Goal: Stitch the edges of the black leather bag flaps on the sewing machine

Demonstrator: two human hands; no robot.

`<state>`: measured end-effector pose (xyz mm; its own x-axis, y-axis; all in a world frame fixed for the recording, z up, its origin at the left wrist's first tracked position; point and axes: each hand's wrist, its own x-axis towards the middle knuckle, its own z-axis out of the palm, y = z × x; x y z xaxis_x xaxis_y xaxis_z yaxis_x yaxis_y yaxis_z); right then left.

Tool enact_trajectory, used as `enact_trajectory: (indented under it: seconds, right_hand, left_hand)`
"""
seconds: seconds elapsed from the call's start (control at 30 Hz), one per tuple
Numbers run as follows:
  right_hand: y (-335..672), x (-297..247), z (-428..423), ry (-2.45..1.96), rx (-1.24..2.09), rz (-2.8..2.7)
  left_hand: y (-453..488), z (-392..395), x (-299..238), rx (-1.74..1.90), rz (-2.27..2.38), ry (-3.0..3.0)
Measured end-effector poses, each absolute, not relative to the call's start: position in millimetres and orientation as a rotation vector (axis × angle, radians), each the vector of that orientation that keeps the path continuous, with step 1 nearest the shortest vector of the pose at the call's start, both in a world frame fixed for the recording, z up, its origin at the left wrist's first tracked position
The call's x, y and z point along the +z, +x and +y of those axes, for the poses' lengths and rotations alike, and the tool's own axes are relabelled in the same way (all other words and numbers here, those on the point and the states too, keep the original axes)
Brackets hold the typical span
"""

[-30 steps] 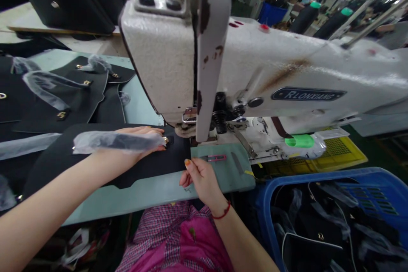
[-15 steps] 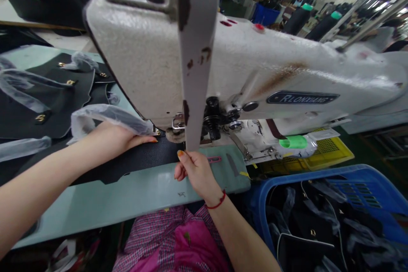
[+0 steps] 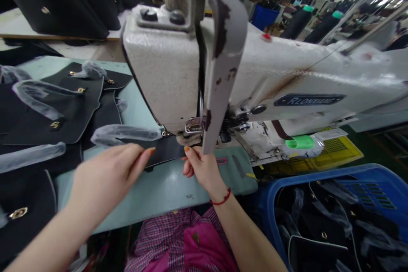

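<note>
A black leather bag panel (image 3: 165,151) lies on the pale green table (image 3: 165,191) under the head of a white sewing machine (image 3: 255,80). My left hand (image 3: 108,176) holds the panel's near edge, fingers pinched together on it. My right hand (image 3: 200,165) pinches the same panel just in front of the presser foot (image 3: 191,134). A strap wrapped in clear plastic (image 3: 124,133) lies on the panel beside the machine head.
More black panels with gold fittings and plastic-wrapped straps (image 3: 54,102) are stacked at the left. A blue crate (image 3: 274,195) of finished black pieces stands at the right, with a yellow tray (image 3: 334,153) behind it. Pink clippers (image 3: 222,161) lie on the table. Black bags (image 3: 60,4) sit at the back.
My left hand drew back from lying flat on the panel to pinching its near edge. The panel has slid further under the machine. My right hand stayed by the presser foot.
</note>
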<state>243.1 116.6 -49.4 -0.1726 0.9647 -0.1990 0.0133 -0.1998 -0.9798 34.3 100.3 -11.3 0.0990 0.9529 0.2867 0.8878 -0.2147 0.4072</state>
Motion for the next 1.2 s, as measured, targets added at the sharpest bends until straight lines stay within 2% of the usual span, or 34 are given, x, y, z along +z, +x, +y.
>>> enact_trajectory:
  seconds: [0.07, 0.13, 0.23, 0.33, 0.47, 0.53, 0.7, 0.8, 1.2]
  right_hand:
    - [243.9, -49.7, 116.4, -1.262, 1.484, -1.249]
    - [244.1, -49.5, 116.1, -1.256, 1.458, -1.275]
    - [243.8, -48.2, 115.7, -1.256, 1.415, -1.307]
    - [244.1, -45.6, 114.4, -1.300, 1.344, -1.382]
    - [245.5, -42.4, 111.1, -1.502, 0.901, -1.659]
    - [245.4, -42.7, 109.7, -1.537, 0.819, -1.698]
    - [242.3, -48.6, 108.0, -1.319, 1.334, -1.299]
    - [240.7, -51.0, 106.5, -1.248, 1.508, -1.076]
    - [242.8, -46.0, 99.7, -1.220, 1.395, -1.165]
  left_hand:
    - [58.9, 68.5, -26.5, 0.851, 1.611, 1.973]
    - [85.7, 54.1, -48.7, 0.840, 1.310, 1.432]
    - [116.8, 65.4, -73.8, 1.021, 0.985, 0.679]
    - [129.9, 90.0, -79.0, 1.128, 0.779, 0.408]
    - [128.7, 103.3, -77.3, 1.223, 1.042, 0.314]
    - [124.2, 103.4, -78.7, 1.225, 1.157, 0.370]
    - [111.5, 107.2, -78.1, 1.061, 1.085, 0.491]
    - [106.0, 111.8, -75.4, 0.947, 1.003, 0.527]
    - [100.4, 117.2, -75.9, 0.831, 0.889, 0.583]
